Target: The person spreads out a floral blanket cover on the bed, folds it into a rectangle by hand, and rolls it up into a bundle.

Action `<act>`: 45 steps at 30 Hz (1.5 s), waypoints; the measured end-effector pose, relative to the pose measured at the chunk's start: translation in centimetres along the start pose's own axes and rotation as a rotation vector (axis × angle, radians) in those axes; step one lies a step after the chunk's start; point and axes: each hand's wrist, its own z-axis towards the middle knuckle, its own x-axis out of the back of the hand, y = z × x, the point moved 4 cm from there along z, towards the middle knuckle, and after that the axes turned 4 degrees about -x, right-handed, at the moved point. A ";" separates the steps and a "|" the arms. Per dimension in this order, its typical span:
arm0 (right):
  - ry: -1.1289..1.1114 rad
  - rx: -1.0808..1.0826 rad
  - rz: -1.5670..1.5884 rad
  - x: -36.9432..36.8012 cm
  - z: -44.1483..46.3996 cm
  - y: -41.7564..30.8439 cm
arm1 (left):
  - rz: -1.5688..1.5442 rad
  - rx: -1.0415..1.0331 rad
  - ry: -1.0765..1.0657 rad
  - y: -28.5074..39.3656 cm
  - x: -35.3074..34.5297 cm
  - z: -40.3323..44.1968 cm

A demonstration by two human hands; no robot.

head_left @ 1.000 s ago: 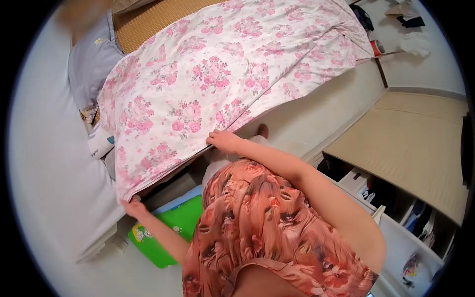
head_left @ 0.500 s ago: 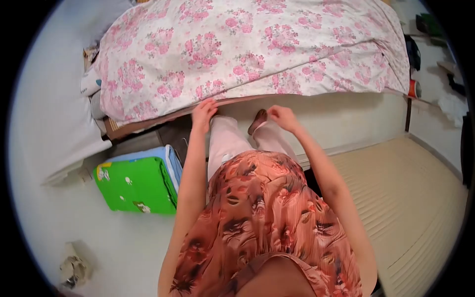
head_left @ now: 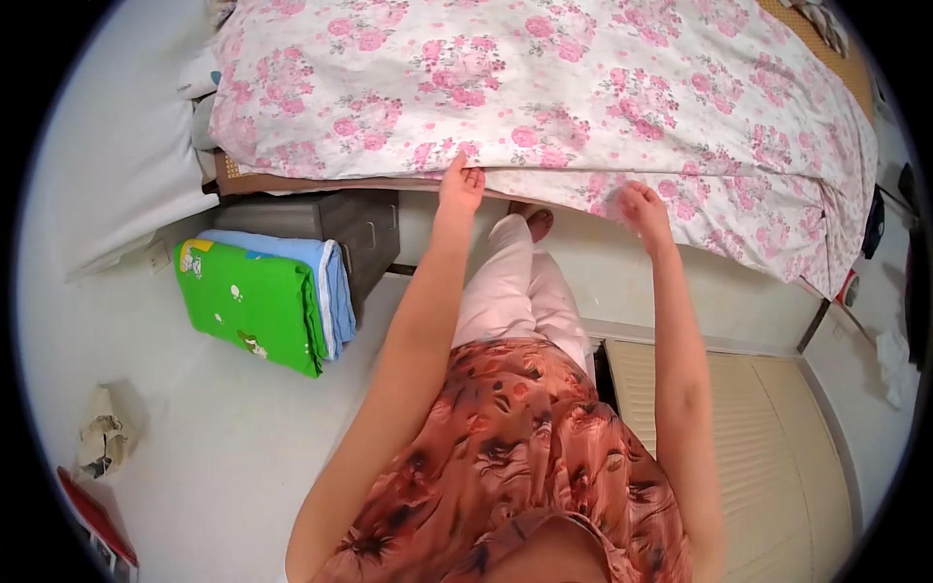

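Note:
A white sheet with pink flowers (head_left: pixel 457 78) covers the bed, and its near edge hangs down in a fold. My left hand (head_left: pixel 463 185) is at this edge, palm turned up, thumb apart from the loosely bent fingers, with no cloth visibly gripped. Further right, my right hand (head_left: pixel 643 209) is in front of the hanging part of the sheet. Its fingers are bent and smeared by motion, so whether they pinch any cloth cannot be made out.
Below the bed's left part are a grey drawer unit (head_left: pixel 369 238) and a folded green and blue quilt (head_left: pixel 253 306). A beige ribbed panel (head_left: pixel 739 428) lies at the lower right. A bag (head_left: pixel 105 432) is on the floor at the far left.
The view has turned and moved rightward along the bed. Both hands have left the sheet corner and edge they held a second ago; the right hand is now further along the bed.

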 end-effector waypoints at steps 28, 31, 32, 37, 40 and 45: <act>0.014 -0.016 0.974 -2.4 2.0 -7.1 | -0.051 0.125 -0.388 4.5 -6.4 2.1; 0.202 -0.029 0.821 -2.5 1.8 -7.7 | 0.028 0.187 -0.376 4.5 -6.6 2.8; 0.216 -0.028 0.796 -2.2 2.3 -7.6 | 0.046 0.196 -0.369 4.3 -6.6 3.2; 0.329 -0.052 0.734 -2.3 2.8 -6.7 | 0.119 0.178 -0.051 4.0 -7.6 1.9; 0.237 0.002 0.739 -2.5 2.4 -6.7 | 0.199 0.188 -0.081 4.1 -8.1 1.3; 0.198 0.115 0.546 -4.5 0.3 -7.2 | 0.188 0.187 -0.013 4.2 -9.2 1.2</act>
